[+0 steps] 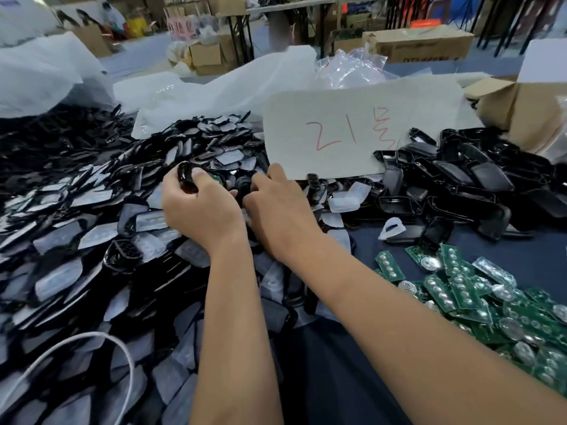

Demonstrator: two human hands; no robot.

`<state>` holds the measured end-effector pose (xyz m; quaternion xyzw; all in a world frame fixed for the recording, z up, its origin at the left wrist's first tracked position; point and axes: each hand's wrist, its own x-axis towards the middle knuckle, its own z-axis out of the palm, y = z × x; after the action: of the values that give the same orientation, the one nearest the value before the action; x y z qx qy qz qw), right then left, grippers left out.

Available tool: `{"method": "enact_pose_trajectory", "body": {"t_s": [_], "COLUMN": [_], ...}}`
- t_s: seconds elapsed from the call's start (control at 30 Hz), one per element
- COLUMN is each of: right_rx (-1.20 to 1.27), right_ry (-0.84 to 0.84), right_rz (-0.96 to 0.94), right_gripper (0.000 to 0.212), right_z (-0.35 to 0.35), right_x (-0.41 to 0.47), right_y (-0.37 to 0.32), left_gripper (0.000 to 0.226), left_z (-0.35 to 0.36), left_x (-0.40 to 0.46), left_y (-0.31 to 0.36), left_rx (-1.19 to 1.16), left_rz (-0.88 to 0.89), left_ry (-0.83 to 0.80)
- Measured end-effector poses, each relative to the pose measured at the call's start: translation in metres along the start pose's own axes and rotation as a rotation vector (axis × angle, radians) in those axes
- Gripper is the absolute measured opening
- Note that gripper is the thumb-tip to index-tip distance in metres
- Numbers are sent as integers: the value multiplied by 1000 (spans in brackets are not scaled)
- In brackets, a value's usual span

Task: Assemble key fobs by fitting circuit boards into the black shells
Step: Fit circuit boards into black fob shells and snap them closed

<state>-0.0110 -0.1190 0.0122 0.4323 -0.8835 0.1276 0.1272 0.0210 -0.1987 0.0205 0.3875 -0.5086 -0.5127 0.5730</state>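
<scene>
Left hand [196, 207] is raised over the pile, fingers curled round a black shell [186, 176]; thumb lies across its open side. A bit of green circuit board [216, 179] shows just past the thumb, at the shell's edge; whether it is seated inside cannot be told.

Right hand [277, 210] sits just beside the left, knuckles up, fingers curled down toward a dark piece [244, 184] between the two hands. Fingertips are hidden, so I cannot tell if it pinches that piece or only touches it.

Counter [506, 256] has a dark blue surface. Left and centre: a large heap of black shells with pale film on them [92, 234]. Right, farther back: a second heap of bare black shells [460, 182], open sides up in places. Near right: a heap of green circuit boards [478, 296], round metal contacts showing, some with clear domes.

A pale paper sheet [352, 130] with red handwriting rests on the shells behind the hands. White foam wrap [214, 90] and clear bags [352, 67] lie behind it. An open cardboard box [527, 111] stands at far right. A white cable [122, 348] loops over the near-left shells.
</scene>
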Motion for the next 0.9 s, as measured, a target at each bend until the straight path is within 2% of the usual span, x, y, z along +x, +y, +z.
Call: {"method": "enact_pose_trajectory", "body": {"t_s": [0.13,0.3,0.33,0.4,0.5,0.57,0.73,0.8,0.9], "right_rx": [11,-17,62,446,1058,1258,1335,1384,1464], "right_ry": [55,175,218,305,371,413,442,455,478], "right_rz": [-64,-50,-31,91,327,443,655,729,788], "right_gripper": [24,13,13,13,15,16,13,11,11], "right_z": [4,-3,-5,-13,-30,-41,-50,-48,-47], "right_x": [-10,-35,-43,-58,-74,-85,-122,-131,-136], "right_y": [-2,25,29,34,56,80,137,152,165], "left_gripper": [25,31,36,47,36,33,45,44,31], "left_z": [0,4,6,9,19,30,50,53,53], "left_x": [-2,3,1,-6,-27,-47,-118,-138,-151], "left_y": [-3,-9,-8,-7,-2,1,0,-2,-3], "left_rx": [8,-8,-37,-102,-125,-124,-62,-51,-65], "left_rz": [16,-26,-40,-40,-14,-92,-263,-327,-374], "left_ry": [-28,-68,-88,-146,-313,-484,-1023,-1150,-1217]}}
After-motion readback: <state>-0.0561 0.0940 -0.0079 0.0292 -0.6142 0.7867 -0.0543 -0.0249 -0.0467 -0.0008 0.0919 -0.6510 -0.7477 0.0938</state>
